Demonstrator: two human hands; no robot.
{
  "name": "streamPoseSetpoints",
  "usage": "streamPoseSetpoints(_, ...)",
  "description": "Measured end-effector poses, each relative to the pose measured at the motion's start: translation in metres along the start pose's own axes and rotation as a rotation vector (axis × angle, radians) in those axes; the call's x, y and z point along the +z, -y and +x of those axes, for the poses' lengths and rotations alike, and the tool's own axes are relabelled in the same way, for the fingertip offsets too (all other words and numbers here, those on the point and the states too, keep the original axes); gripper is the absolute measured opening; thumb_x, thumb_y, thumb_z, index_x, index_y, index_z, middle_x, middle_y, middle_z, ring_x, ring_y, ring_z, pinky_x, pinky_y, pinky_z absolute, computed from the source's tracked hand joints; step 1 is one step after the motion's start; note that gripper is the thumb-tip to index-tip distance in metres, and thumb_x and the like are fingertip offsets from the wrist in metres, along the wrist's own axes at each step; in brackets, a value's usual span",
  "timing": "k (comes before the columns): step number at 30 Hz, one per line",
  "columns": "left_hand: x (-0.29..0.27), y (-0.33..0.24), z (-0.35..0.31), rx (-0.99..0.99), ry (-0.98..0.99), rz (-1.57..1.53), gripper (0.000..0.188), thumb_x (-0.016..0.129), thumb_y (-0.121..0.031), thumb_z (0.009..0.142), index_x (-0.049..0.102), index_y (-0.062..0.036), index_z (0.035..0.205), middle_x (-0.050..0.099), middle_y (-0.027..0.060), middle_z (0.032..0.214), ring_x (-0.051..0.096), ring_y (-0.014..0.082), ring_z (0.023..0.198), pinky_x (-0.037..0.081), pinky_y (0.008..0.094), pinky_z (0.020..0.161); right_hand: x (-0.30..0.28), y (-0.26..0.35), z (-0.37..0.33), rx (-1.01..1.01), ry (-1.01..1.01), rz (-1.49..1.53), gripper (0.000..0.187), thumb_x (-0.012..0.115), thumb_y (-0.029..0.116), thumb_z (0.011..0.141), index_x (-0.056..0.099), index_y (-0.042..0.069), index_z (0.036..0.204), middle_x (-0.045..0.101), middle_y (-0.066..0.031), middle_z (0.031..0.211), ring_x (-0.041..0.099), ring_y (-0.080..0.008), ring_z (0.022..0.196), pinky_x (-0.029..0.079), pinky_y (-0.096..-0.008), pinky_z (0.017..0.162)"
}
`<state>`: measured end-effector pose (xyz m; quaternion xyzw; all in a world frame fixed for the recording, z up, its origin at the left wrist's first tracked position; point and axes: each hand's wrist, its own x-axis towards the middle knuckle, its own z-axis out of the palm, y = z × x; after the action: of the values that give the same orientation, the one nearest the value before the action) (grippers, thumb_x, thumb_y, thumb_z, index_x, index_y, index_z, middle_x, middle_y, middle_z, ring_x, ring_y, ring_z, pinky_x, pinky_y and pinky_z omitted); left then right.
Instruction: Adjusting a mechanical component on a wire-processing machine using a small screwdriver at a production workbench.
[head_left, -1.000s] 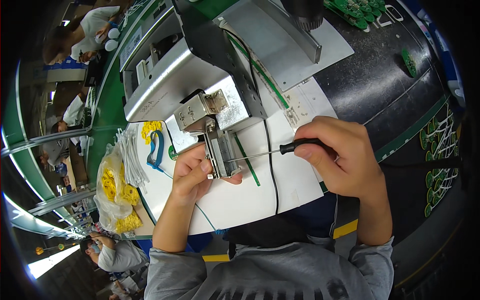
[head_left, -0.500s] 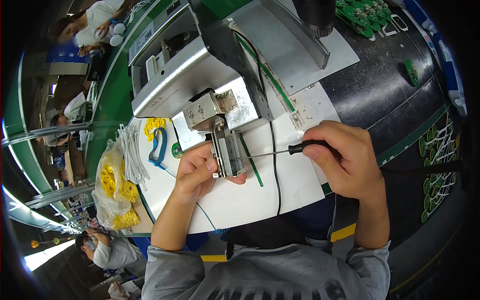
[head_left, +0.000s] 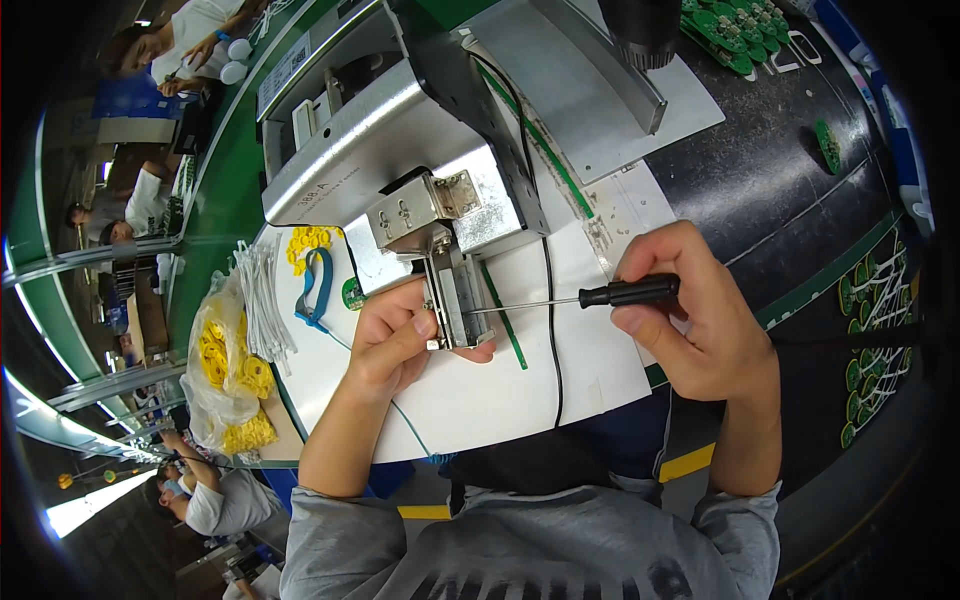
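Observation:
A slotted metal rail assembly juts toward me from the front of a bare-metal machine. My left hand is closed on its left side, thumb on the near end and fingertips showing beneath. From the right, my right hand holds a screwdriver with a black handle, between the thumb below and bent fingers above. Its thin shaft lies nearly level, and the tip meets the right side of the rail assembly. Whether the tip sits in a screw is too small to tell.
A black cable and a green strip lie on the white sheet. Left are a blue wrist strap, white cable bundles and a bag of yellow parts. Green circuit boards lie far right. Co-workers sit leftward.
The fingers of my right hand have loosened and lifted around the screwdriver, so more of its handle shows. The tip stays at the rail assembly. My left hand keeps its hold.

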<state>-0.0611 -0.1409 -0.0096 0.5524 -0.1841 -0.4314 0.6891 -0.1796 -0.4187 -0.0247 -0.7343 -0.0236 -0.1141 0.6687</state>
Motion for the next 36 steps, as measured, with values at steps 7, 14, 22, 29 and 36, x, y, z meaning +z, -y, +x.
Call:
streamPoseSetpoints(7,-0.003,0.001,-0.001,-0.006,0.008,-0.001,0.048,0.053,-0.025,0.098,0.049,0.0145,0.125,0.067,0.0241,0.104,0.071,0.0325,0.09,0.058,0.0419,0.085,-0.005,0.005,0.008,-0.232,0.002,-0.334,0.026,0.072,0.006,0.083,0.057,0.0,0.103,0.061,-0.0128,0.078,0.057,-0.0242,0.058,0.045,-0.0314,0.054)
streamPoseSetpoints(14,-0.001,-0.002,-0.001,-0.008,-0.021,-0.01,0.049,0.052,-0.025,0.098,0.048,0.0146,0.127,0.067,0.0234,0.104,0.071,0.0322,0.089,0.058,0.0416,0.084,0.004,0.002,0.008,-0.26,-0.016,-0.242,0.024,0.074,0.008,0.081,0.06,0.001,0.098,0.058,-0.0115,0.08,0.058,-0.0282,0.061,0.046,-0.0348,0.054)
streamPoseSetpoints(22,-0.005,-0.013,-0.004,0.001,-0.005,0.013,0.04,0.051,-0.022,0.099,0.053,0.0123,0.12,0.066,0.0242,0.105,0.069,0.0301,0.096,0.057,0.0409,0.085,0.009,0.018,0.021,-0.294,-0.035,-0.363,0.019,0.076,0.006,0.077,0.063,-0.001,0.088,0.061,-0.01,0.07,0.057,-0.0245,0.051,0.044,-0.0305,0.048)
streamPoseSetpoints(29,-0.012,-0.026,-0.008,-0.029,0.021,-0.034,0.038,0.05,-0.017,0.1,0.052,0.0117,0.125,0.067,0.0214,0.108,0.068,0.0284,0.099,0.054,0.0408,0.091,0.003,0.026,0.023,-0.152,-0.012,-0.196,0.014,0.073,0.002,0.079,0.064,-0.003,0.088,0.064,-0.0111,0.073,0.061,-0.0168,0.053,0.045,-0.0256,0.049)
streamPoseSetpoints(36,-0.013,-0.03,-0.007,-0.044,-0.061,0.041,0.045,0.05,-0.024,0.098,0.051,0.0144,0.122,0.068,0.0241,0.099,0.071,0.0312,0.089,0.056,0.0406,0.084,0.01,0.029,0.031,-0.137,0.049,-0.224,0.016,0.074,0.002,0.078,0.064,-0.004,0.089,0.065,-0.012,0.074,0.062,-0.0182,0.054,0.047,-0.0254,0.05)
